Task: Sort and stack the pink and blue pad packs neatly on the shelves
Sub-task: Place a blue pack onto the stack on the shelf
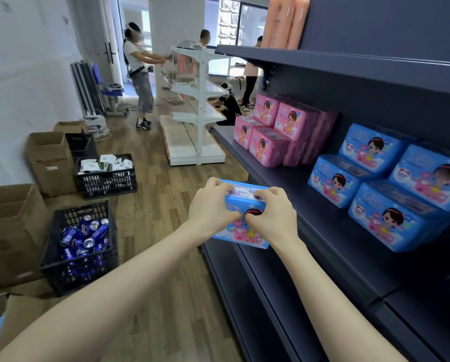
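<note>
Blue pad pack (240,237) is hovering just before the shelf (297,205) in the head view. I am gripping its top edge with my left hand (210,207) and right hand (270,215). I am judging it best set level, face outward, against the blue stack (391,189), apart from the pink stack (278,131). Its barcode print is blurring; the cans (88,239) seemingly read Pepsi.

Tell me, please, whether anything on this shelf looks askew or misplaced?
Nothing looks damaged or spilled. On the dark shelf, the blue pad packs and pink pad packs stand in stepped stacks, not flush-fronted. One blue pack is off the shelf, gripped by the left hand and right hand.
</note>
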A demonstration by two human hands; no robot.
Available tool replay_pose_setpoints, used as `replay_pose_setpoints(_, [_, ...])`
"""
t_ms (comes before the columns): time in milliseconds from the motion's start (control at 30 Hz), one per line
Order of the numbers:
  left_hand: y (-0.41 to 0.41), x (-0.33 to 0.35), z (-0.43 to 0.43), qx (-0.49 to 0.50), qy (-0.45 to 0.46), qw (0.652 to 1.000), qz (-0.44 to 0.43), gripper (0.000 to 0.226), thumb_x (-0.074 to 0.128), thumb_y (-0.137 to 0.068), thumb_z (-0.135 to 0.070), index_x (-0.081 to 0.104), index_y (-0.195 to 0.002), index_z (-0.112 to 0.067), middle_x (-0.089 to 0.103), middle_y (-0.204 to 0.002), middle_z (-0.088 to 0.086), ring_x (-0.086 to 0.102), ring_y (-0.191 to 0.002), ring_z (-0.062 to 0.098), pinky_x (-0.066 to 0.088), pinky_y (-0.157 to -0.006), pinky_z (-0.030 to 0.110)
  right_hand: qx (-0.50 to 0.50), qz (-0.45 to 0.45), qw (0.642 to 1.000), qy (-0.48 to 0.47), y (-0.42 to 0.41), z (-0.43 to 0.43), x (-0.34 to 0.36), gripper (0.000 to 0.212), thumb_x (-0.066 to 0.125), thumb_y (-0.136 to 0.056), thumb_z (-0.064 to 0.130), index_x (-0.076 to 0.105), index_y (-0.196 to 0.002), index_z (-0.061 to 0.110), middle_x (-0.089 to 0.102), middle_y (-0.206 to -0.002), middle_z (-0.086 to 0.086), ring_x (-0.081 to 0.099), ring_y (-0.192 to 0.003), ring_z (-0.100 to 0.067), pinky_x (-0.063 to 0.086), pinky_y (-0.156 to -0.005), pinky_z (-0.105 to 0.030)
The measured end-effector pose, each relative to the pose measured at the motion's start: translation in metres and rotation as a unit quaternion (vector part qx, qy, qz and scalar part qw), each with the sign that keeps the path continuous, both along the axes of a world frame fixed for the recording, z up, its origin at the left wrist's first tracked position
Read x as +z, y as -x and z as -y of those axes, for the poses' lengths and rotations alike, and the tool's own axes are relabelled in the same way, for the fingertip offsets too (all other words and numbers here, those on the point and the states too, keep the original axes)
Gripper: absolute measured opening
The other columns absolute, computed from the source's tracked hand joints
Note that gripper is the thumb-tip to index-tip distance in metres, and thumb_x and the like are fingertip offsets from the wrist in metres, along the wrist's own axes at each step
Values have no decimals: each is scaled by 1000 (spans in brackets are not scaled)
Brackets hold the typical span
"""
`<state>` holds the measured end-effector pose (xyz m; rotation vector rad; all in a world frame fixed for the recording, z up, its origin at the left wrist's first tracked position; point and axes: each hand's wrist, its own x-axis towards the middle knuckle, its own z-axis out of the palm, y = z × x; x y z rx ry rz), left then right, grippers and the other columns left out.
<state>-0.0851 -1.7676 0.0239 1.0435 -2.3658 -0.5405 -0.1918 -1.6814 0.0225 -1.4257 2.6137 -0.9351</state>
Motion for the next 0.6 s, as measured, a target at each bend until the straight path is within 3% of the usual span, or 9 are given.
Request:
replay_pose_setpoints(200, [21,1,31,10,-5,1000,-13,60,75,-72,-32,53,-126,-19,45,-123,-4,52,-106,20,46,-83,31,9,4,1000,6,23,33,5,48,67,-78,24,56,-124,18,44,-129,1,53,-109,-24,40,-87,-28])
replay_pose_setpoints(600, [104,14,99,-20,10,999,-40,58,75,-70,-33,56,-123,-20,46,-122,-5,52,-107,19,44,-82,30,-37,2,999,28,96,94,19,52,67,-75,23,56,-126,17,45,-130,1,54,-108,-25,43,-88,-32])
